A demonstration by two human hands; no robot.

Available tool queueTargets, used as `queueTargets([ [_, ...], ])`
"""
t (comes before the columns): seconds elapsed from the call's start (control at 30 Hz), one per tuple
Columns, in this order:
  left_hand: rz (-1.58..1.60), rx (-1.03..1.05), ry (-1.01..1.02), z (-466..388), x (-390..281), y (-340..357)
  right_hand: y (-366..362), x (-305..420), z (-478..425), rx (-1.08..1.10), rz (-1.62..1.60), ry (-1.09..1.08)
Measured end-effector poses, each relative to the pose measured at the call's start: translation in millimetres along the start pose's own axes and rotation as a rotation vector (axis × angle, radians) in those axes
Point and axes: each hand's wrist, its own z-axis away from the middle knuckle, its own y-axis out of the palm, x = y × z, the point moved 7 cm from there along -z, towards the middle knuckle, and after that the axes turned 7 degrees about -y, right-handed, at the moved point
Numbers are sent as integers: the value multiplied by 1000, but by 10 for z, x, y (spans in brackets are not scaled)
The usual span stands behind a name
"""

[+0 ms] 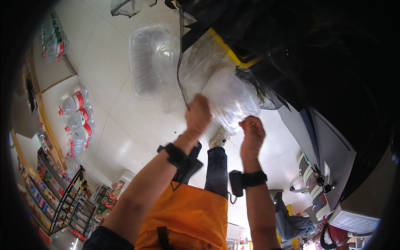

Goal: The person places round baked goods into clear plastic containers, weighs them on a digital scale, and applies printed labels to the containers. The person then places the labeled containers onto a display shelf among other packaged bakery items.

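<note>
My left hand (199, 115), blurred, is closed on the gathered edge of a thin, see-through black plastic bag (180, 72). Crumpled clear plastic film (234, 93) hangs between my hands, bright with reflections. At its lower right edge is my right hand (253, 132), with curled fingers; whether they grip the film cannot be made out. Beyond my left hand, a clear plastic tray (142, 62) shows among more transparent film. A yellow rim (232, 56), perhaps of a bin, is partly covered by black plastic (203, 31).
Large water bottles (78, 101) stand in a row on the left, near stocked shelves (47, 200). A grey cabinet (331, 150) with hanging keys (320, 179) is on the right. Another person's grey-clad leg (290, 222) appears at lower right. Beneath me is a tiled floor (125, 131).
</note>
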Motion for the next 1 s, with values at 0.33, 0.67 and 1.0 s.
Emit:
queueTargets([
  [0.33, -115, 337, 516, 442, -597, -71, 548, 427, 259, 414, 643, -139],
  [0.67, 112, 555, 728, 569, -486, 40, 475, 463, 53, 408, 854, -567],
  [1.0, -441, 258, 701, 594, -496, 122, 487, 626, 194, 580, 1019, -580],
])
